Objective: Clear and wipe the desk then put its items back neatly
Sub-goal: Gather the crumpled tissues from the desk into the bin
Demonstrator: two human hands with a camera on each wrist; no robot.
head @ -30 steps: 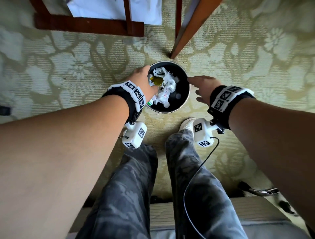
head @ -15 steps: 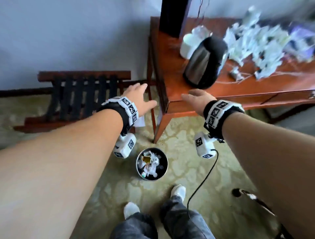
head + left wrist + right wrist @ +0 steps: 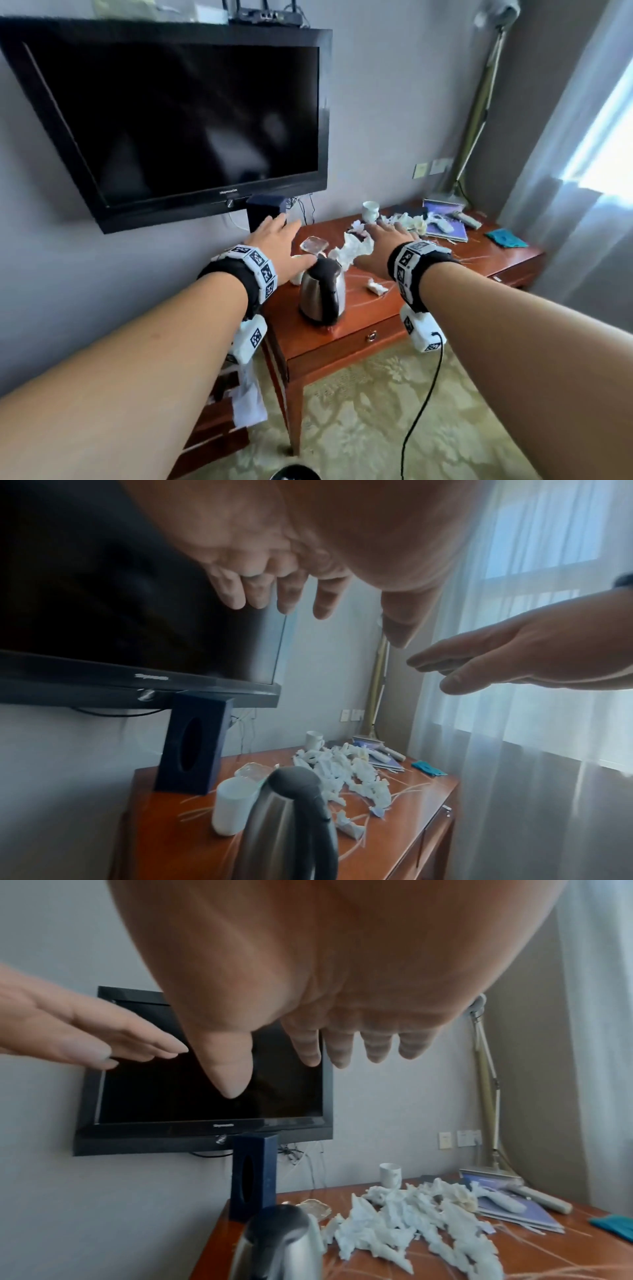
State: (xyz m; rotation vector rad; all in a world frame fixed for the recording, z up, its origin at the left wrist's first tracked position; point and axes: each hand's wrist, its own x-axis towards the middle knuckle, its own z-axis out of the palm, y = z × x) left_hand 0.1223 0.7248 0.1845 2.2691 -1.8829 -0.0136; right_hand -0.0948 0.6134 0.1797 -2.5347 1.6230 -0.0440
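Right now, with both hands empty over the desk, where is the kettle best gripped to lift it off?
Probably by the black handle of the kettle, which arches down the side facing the desk's front edge. The left hand hovers nearest, so come from above and the front, curling fingers round the handle. The steel body is smooth and wide.

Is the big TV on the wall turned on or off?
Off, it seems. The TV screen is black in all three views, with only faint reflections and no picture on it.
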